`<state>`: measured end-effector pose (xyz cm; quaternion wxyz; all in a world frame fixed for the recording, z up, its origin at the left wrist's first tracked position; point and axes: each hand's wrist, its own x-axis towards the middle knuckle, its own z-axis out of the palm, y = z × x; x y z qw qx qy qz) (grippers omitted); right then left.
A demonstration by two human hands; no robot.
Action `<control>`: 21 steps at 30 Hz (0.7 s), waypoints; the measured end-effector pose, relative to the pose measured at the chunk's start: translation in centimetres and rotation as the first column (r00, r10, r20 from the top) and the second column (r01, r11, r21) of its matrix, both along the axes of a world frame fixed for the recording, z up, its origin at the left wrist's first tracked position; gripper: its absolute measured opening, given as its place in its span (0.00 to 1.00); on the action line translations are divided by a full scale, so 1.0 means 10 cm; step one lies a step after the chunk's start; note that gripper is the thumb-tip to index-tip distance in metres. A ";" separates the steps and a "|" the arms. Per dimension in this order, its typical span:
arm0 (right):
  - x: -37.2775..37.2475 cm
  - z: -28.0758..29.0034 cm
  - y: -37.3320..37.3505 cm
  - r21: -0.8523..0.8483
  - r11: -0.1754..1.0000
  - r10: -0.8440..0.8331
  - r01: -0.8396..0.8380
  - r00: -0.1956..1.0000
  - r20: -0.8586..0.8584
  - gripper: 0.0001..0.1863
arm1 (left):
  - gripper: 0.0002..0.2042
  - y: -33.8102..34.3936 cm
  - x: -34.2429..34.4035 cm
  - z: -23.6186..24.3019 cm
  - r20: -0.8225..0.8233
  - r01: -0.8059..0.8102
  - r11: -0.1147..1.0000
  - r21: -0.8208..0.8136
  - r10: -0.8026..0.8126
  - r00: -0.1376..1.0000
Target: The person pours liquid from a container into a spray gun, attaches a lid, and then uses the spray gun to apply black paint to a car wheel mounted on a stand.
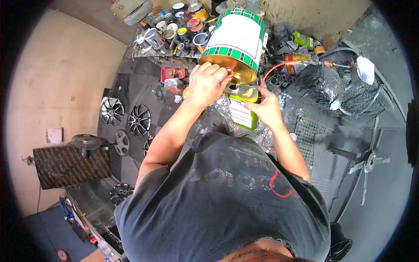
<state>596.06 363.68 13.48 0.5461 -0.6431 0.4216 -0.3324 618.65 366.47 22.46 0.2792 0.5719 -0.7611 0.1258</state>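
A large green and white metal can [233,37] with a gold end is tilted over a smaller green rectangular can [241,114]. My left hand [205,87] has its fingers curled at the gold end [248,72] of the large can, near its spout. My right hand [266,109] grips the side of the smaller can, whose round opening [233,87] lies under the large can's gold end. Whether anything is flowing between them I cannot make out.
A shelf crowded with paint tins [194,24] is at the back. A red tray [173,74] sits left of the cans. An orange hose [273,68] runs to a tool on the right. Alloy wheels [139,120], a fan [85,142] and a metal stand [369,162] are lower.
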 end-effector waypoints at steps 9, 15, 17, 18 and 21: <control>0.08 0.04 0.06 0.100 0.995 -0.009 -0.005 0.989 0.145 0.24 | 0.11 0.09 0.20 -0.03 0.050 0.007 0.998 -0.054 -0.005 0.999; 0.37 -0.08 0.04 0.085 0.996 -0.016 0.008 0.996 0.092 0.24 | 0.11 0.04 0.49 -0.22 -0.022 0.002 0.999 -0.045 -0.003 1.000; 0.48 -0.13 0.05 0.159 0.987 -0.037 0.035 0.999 0.008 0.26 | 0.13 0.00 0.61 -0.27 -0.072 0.009 1.000 -0.009 -0.010 0.997; 0.54 -0.20 0.05 0.165 0.986 -0.028 0.028 1.000 -0.003 0.26 | 0.13 -0.02 0.67 -0.34 -0.083 0.000 1.000 -0.003 0.000 0.997; 0.66 -0.59 0.11 0.048 0.999 -0.015 0.021 0.992 -0.129 0.35 | 0.15 -0.12 0.91 -0.61 -0.219 -0.096 0.932 0.350 0.181 0.959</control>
